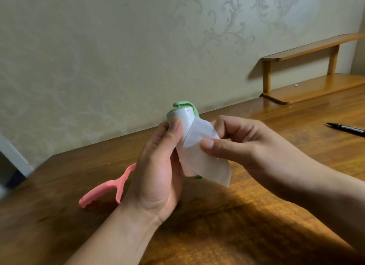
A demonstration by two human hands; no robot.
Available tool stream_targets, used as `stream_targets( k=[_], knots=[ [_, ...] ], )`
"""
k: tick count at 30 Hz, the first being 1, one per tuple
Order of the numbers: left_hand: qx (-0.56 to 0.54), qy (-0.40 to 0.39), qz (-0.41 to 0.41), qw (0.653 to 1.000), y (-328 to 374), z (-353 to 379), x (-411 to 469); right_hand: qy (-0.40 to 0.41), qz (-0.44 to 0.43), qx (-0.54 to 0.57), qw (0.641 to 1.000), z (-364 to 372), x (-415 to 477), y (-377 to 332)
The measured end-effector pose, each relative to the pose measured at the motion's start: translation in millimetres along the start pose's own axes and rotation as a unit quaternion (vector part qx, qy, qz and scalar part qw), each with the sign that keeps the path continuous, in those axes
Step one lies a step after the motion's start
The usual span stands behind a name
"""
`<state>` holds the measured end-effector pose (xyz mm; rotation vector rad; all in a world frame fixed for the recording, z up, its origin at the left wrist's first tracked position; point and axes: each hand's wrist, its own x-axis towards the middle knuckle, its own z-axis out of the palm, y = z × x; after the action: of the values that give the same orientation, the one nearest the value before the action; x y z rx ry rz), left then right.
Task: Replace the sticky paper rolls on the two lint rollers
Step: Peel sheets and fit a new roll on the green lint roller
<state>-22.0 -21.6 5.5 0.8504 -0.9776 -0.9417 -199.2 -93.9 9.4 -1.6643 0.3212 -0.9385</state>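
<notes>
Both forearms rise from the lower edge of the view and meet in its middle, above the wooden counter (pixel 256 215). The left forearm comes in from 7 o'clock. The left hand (pixel 158 166) stands upright with its palm turned toward 3 o'clock. Its fingers curl behind the green lint roller (pixel 185 105) and its thumb lies flat on the white sticky paper roll (pixel 187 122), with the tip near the roll's top end, so the hand grips roller and roll together.

The roller is held clear of the counter, tilted with its top toward 12 o'clock. Its green frame shows as a cap over the roll's upper end and as a sliver below the lower end.

The right forearm comes in from 4 o'clock. The right hand (pixel 237 144) is closed narrowly, with the thumb pointing toward 9 o'clock and pressing a loose sheet (pixel 209 166) against the bent fingers behind it. The sheet is peeled partly off the roll and hangs down toward 5 o'clock, one edge still on the roll.

At 8 o'clock of the left hand a pink lint roller (pixel 110 187) lies on the counter, its handle in view and its head hidden behind the wrist. A black pen (pixel 345 128) lies at 3 o'clock. A two-tier wooden shelf (pixel 316 86) stands at 2 o'clock against the patterned wall (pixel 98 47), with one speck on its lower board too small to tell.
</notes>
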Motion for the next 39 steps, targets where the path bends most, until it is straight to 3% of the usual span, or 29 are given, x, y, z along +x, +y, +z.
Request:
stream_targets(
  k=[7,16,25,30,34,39],
  knots=[
    [0.009,0.059,0.039,0.997,-1.1,1.6,3.2,0.022,0.040,-0.038,0.998,1.7,0.7,5.3],
    [0.014,0.101,0.042,0.994,0.1,3.1,7.2,0.039,0.108,0.102,0.988,5.3,3.8,5.3],
    [0.022,0.047,-0.033,0.998,8.0,-8.3,12.0,0.002,0.109,0.183,0.977,-5.9,5.7,9.9],
    [0.002,-0.010,-0.074,0.997,6.7,-16.9,12.7,0.033,0.153,0.222,0.962,-12.6,9.1,14.2],
    [-0.018,0.021,-0.074,0.997,2.9,-20.6,13.5,0.036,0.151,0.274,0.949,-12.3,7.3,9.6],
    [0.057,0.060,-0.058,0.995,-2.8,-17.7,11.4,0.012,0.139,0.220,0.965,-9.5,6.5,11.2]
  ],
)
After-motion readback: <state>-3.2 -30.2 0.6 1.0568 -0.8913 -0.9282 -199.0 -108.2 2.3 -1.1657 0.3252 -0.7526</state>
